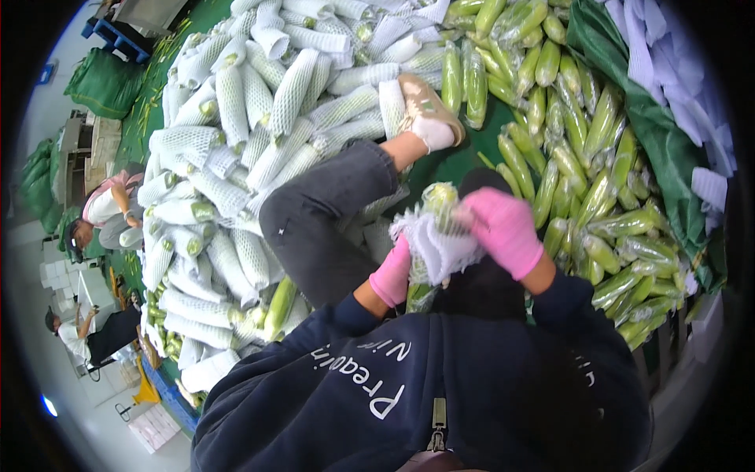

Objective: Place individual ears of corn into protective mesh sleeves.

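Green vegetable (440, 197), long and pale-tipped: positioned in front of the torso, between the left hand (391, 274) and the right hand (505, 230), with a white foam-net sleeve (442, 253) around its middle. Both hands wear pink gloves.

Axis: the long axis runs from the lower end, close to the dark jacket (503, 377), to the pale upper end, which points away from the body and leans slightly to the person's right. The sleeve lies around this same axis; it is bunched and ragged-edged, and leaves both ends exposed.

Left grip: wrapped against the side of the sleeve, toward the lower end. It holds the sleeve and, as judged, the vegetable within.

Right grip: fingers curled at the right side of the upper end. Blur covers the fingertips; whether they pinch the net, the vegetable or neither cannot be told.

Governing relation: the right hand is nearer to the upper end, the left hand to the lower. Judged from this layout, even travel of the net depends on a pull along the long axis; a sideways pull could snag it.

Surroundings: net-covered vegetables (295, 94) lie heaped on the left, film-wrapped vegetables (515, 161) on the right.
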`<state>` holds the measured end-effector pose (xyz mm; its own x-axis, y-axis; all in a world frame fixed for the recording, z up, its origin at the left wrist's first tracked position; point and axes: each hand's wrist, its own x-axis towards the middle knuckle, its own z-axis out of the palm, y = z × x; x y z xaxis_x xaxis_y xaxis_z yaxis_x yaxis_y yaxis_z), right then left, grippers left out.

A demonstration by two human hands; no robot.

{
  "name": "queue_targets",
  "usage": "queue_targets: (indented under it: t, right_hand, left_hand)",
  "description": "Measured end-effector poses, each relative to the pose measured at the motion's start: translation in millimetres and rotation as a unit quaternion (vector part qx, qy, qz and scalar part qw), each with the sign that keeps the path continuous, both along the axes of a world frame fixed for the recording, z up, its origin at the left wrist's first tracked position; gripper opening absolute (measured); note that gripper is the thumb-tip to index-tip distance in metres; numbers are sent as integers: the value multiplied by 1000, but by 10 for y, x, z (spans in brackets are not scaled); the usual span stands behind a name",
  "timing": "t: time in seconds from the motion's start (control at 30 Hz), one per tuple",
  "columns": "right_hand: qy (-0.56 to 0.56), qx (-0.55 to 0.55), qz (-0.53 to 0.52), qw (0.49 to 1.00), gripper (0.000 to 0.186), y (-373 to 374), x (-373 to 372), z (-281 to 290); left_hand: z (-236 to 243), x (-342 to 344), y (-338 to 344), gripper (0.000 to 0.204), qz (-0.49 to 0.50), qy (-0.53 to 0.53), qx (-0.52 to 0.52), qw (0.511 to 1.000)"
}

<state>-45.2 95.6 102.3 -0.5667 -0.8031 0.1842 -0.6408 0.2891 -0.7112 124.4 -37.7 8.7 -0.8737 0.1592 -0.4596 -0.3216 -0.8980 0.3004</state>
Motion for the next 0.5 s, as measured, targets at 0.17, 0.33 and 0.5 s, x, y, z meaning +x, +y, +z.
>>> queue_targets:
  t: [0.17, 0.33, 0.5]
  right_hand:
    - [-113, -48, -147, 981, 23, -368, -162, -366]
    - [-315, 20, 53, 947, 24, 346, 934, -1508]
    - [-525, -203, -39, 826, 20, 216, 313, -1099]
  left_hand:
    - [728, 77, 134, 61, 4, 52, -32, 998]
    - [715, 263, 200, 64, 40, -7, -67, 997]
    - [707, 382, 205, 62, -72, 93, -136, 984]
